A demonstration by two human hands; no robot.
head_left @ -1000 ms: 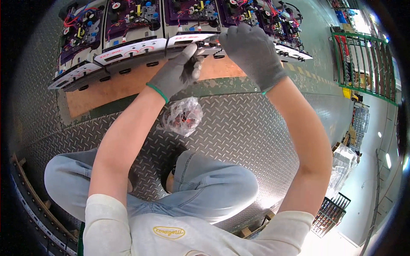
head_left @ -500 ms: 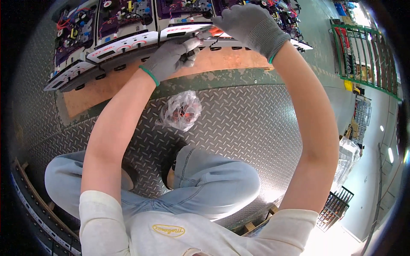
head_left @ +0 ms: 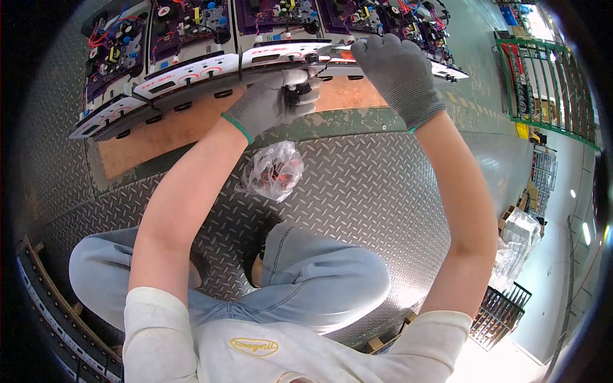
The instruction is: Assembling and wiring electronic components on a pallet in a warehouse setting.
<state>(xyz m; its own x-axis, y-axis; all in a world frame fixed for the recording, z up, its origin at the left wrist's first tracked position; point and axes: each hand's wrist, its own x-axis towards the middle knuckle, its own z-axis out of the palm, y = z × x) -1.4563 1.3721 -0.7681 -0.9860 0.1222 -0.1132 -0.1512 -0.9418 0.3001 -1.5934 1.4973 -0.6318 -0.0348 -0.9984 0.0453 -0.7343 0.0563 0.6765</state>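
My left hand (head_left: pixel 279 99), in a grey glove with a green cuff, is closed around several small black parts (head_left: pixel 297 93). Its thumb and finger pinch one black knob-like piece (head_left: pixel 311 59) before a white front panel (head_left: pixel 265 56). My gloved right hand (head_left: pixel 397 71) is closed, knuckles up, at the panels farther right. An orange-handled tool (head_left: pixel 347 55) juts leftward from its fingers, with a thin metal end toward the left hand; its exact kind is unclear. Behind the panels, open units with purple circuit boards (head_left: pixel 191 32) stand in a row.
A clear plastic bag with orange-and-dark pieces (head_left: pixel 274 172) lies on the diamond-plate floor (head_left: pixel 357 179) before my crossed legs. The units rest along a brown board (head_left: pixel 140 150). A green metal rack (head_left: pixel 549 89) stands at right; plastic-wrapped goods (head_left: pixel 517 242) sit nearer.
My left hand has shifted right and slightly down, and a black piece now shows at its fingertips. The right hand has moved right and down, drawing the orange-handled tool along.
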